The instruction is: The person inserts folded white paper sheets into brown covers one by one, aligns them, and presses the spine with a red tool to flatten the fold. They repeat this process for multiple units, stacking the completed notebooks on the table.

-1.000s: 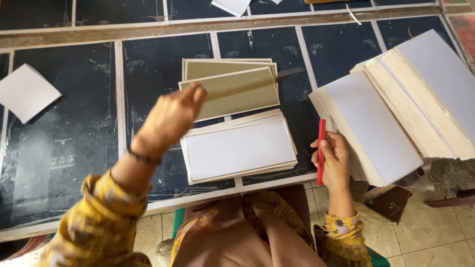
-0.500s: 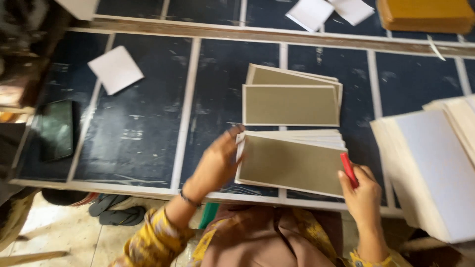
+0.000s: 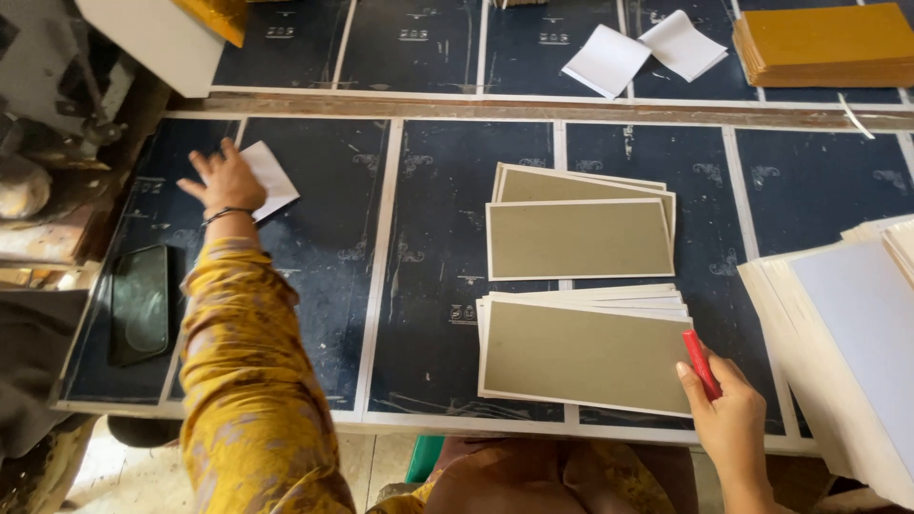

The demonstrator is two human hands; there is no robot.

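Left hand [image 3: 225,178] has left the near card stack [image 3: 586,352] – half a second ago it gripped that stack's left edge, now the arm is stretched far out to the stack's upper left. Fingers spread open, palm down, resting on a loose white sheet [image 3: 269,179] lying on the dark table [image 3: 428,257]. Sheet pinned under the hand, not lifted as far as can be seen.

Right hand [image 3: 728,419] hasn't moved – at the near stack's lower right corner, closed around a red pen-like stick [image 3: 700,364], its tip touching that corner. Thumb side lies against the stack edge.

Near stack: olive-grey cards with white borders, fanned a bit at the top, lying flat. Same face up as half a second ago; a second ago the top showed white.

Second olive stack [image 3: 581,228] sits just beyond the near stack, small gap between, slightly fanned – unchanged.

Black phone [image 3: 140,303] lies flat well left of the near stack, near the table's left edge, below the left hand. Big pile of white boards [image 3: 847,343] just right of the near stack. Two white sheets [image 3: 643,55] and an orange-brown stack [image 3: 824,43] far beyond it, past a wooden strip [image 3: 533,107].
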